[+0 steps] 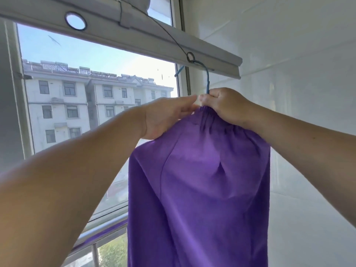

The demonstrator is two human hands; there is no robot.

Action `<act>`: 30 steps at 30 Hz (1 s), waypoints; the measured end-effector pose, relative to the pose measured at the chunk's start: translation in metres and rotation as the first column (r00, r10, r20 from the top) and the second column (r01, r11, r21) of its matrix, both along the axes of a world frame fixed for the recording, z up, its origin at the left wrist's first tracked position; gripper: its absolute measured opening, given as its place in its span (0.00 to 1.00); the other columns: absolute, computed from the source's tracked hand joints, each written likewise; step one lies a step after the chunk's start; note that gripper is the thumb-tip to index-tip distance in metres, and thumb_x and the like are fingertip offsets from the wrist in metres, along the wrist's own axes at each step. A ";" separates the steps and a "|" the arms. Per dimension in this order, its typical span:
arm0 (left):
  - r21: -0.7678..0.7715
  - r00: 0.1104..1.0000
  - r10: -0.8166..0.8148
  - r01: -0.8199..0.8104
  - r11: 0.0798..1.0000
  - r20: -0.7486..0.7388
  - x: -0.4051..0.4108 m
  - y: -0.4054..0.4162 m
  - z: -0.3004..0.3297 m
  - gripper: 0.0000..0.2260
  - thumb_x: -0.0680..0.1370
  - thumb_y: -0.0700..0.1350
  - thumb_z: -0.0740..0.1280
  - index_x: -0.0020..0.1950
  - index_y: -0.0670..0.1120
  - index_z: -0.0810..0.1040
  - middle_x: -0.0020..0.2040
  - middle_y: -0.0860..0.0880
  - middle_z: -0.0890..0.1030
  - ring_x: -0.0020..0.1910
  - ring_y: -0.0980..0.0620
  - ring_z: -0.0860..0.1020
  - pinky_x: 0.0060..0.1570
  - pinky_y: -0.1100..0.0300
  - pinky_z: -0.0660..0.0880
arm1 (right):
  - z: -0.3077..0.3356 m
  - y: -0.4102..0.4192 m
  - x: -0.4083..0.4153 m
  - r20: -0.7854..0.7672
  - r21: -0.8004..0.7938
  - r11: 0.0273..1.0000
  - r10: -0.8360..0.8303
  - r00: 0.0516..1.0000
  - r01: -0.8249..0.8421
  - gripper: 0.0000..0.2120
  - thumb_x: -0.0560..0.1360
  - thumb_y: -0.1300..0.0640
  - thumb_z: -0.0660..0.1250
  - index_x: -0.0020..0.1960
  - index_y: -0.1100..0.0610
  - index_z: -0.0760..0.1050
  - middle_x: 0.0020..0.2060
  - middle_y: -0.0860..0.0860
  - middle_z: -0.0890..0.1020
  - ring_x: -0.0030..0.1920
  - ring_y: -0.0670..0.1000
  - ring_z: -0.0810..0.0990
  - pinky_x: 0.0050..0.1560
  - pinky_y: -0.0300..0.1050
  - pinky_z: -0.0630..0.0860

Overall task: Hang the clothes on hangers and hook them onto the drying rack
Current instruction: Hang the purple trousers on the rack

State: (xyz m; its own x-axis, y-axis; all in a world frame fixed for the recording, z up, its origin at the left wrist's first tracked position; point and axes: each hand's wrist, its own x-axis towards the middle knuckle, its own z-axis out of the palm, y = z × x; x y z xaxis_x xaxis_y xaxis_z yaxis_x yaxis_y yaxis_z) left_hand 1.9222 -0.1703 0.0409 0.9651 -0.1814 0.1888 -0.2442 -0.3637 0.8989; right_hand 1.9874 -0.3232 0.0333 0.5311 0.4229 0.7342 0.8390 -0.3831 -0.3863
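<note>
purple garment [200, 189] hangs from a blue hanger [207, 81], elastic gathered waistband bunched at the top right under the hanger neck, so it reads as trousers or a skirt, hard to say which since the lower part runs out of frame. only the hanger hook and neck show, the rest is hidden inside the cloth. the hook goes through a round hole at the near end of the drying rack bar [134, 33], a pale grey rail crossing the upper frame on a slant, with another round hole [75, 21] further left along it. a thin dark wire [163, 29] runs down along the rail to the hole with the hook. right hand [224, 106] is curled tight around the waistband just below the hanger neck, fingers clamped on the fabric. left hand [165, 116] sits at the garment's top left edge, thumb stretched toward the right hand and almost touching it, fingers tucked behind the cloth so the grip itself is not clear, probably pinching the fabric. both hands close together at the top of the garment. behind: window [96, 60] with a pale apartment block [81, 105] outside, a metal railing [104, 226] at the lower left with a strip of purple cloth along it, white wall [298, 54] on the right. no readable writing or labels anywhere.
</note>
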 end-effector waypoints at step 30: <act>0.621 0.601 -0.160 -0.746 0.241 0.783 -0.001 0.022 0.018 0.21 0.73 0.63 0.59 0.28 0.50 0.62 0.27 0.51 0.68 0.29 0.53 0.68 0.34 0.56 0.68 | 0.011 0.024 0.038 0.111 -0.125 0.965 -0.217 0.970 0.230 0.16 0.77 0.48 0.58 0.39 0.58 0.75 0.37 0.54 0.78 0.39 0.54 0.75 0.42 0.48 0.68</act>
